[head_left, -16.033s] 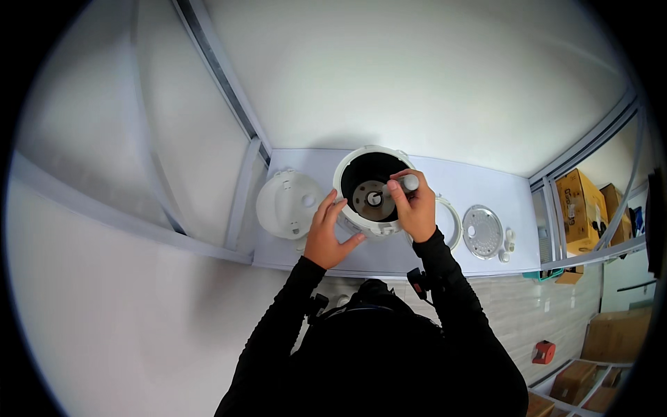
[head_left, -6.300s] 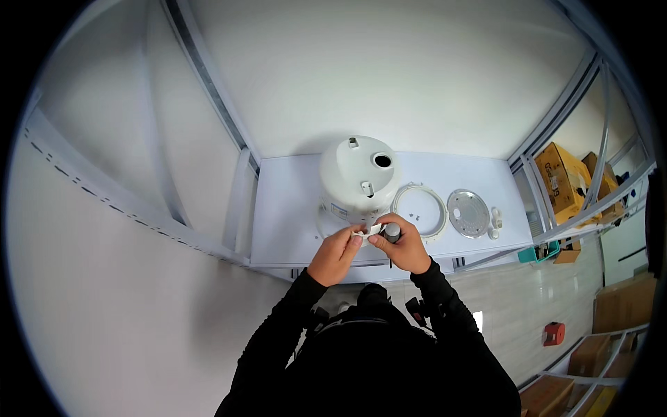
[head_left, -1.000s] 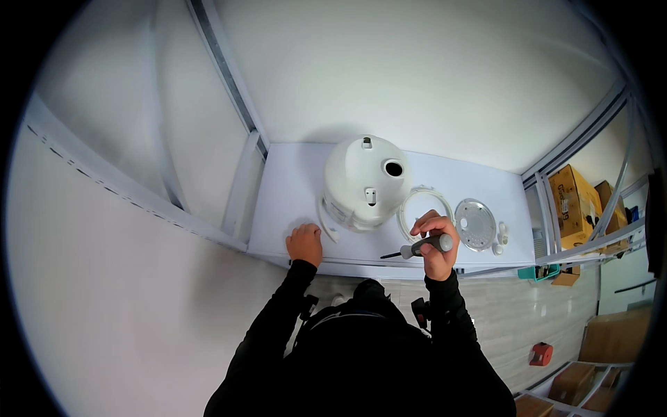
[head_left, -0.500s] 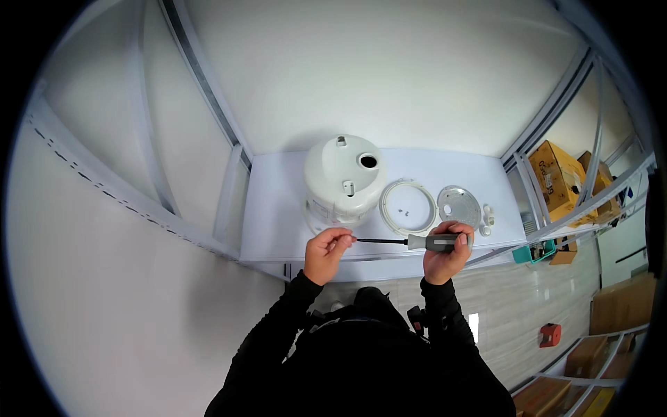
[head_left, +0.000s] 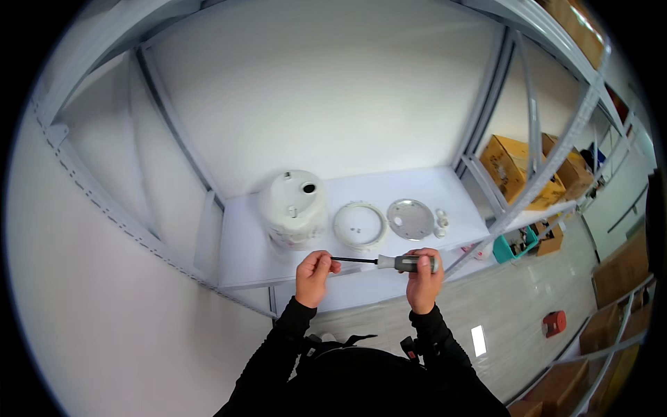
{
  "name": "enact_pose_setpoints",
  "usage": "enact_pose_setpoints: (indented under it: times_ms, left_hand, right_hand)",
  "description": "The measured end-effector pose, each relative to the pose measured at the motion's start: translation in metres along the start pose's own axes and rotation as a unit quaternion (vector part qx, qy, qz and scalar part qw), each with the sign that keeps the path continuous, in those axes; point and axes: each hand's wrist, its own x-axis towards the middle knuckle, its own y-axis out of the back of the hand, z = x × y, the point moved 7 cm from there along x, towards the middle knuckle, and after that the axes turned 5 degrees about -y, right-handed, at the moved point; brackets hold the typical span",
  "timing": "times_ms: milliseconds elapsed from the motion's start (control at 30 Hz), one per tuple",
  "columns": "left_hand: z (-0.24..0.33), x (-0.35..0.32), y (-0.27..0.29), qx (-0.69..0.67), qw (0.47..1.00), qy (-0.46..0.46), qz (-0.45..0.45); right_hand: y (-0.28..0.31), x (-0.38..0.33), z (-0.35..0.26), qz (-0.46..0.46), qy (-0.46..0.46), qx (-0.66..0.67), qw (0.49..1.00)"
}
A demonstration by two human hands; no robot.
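Observation:
A screwdriver (head_left: 389, 262) with a grey handle and dark shaft lies level in front of me, above the near edge of the white shelf (head_left: 445, 186). My right hand (head_left: 423, 283) is wrapped round its handle. My left hand (head_left: 312, 281) pinches the tip of the shaft between thumb and fingers. Whether a screw sits at that tip is too small to tell. Beyond my hands a white rounded tank-like housing (head_left: 294, 215) stands upright, with a dark round hole on top. To its right lie a white ring (head_left: 339, 226) and a silvery round plate (head_left: 410, 224).
Several tiny screws (head_left: 355, 230) lie inside the ring. Small white fittings (head_left: 441, 221) are right of the plate. Metal shelf posts (head_left: 556, 160) frame the right side, with a yellow carton (head_left: 514, 170), a teal bin (head_left: 511, 251) and a red stool-like object (head_left: 554, 323) beyond.
My view has tilted up and shifted, so the shelf and its parts sit lower and further left. Both hands keep their hold on the screwdriver.

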Motion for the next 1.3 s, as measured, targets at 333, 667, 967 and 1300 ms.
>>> enact_pose_setpoints:
  times_ms: [333, 667, 967, 1300]
  left_hand:
    - [-0.008, -0.044, -0.087, -0.006, 1.000, 0.000, -0.026]
    - [0.002, -0.074, -0.114, 0.065, 0.996, -0.034, -0.043]
    - [0.004, -0.088, -0.082, 0.081, 0.997, -0.003, 0.007]
    - [0.017, -0.092, -0.065, 0.083, 0.996, -0.006, 0.018]
  right_hand:
    - [0.070, -0.058, -0.066, -0.062, -0.017, -0.052, 0.997]
    - [0.106, -0.077, -0.087, -0.020, 0.013, -0.028, 0.999]
    - [0.088, -0.080, -0.074, -0.100, -0.053, -0.027, 0.993]
    - [0.067, -0.070, -0.075, -0.184, -0.035, -0.043, 0.981]
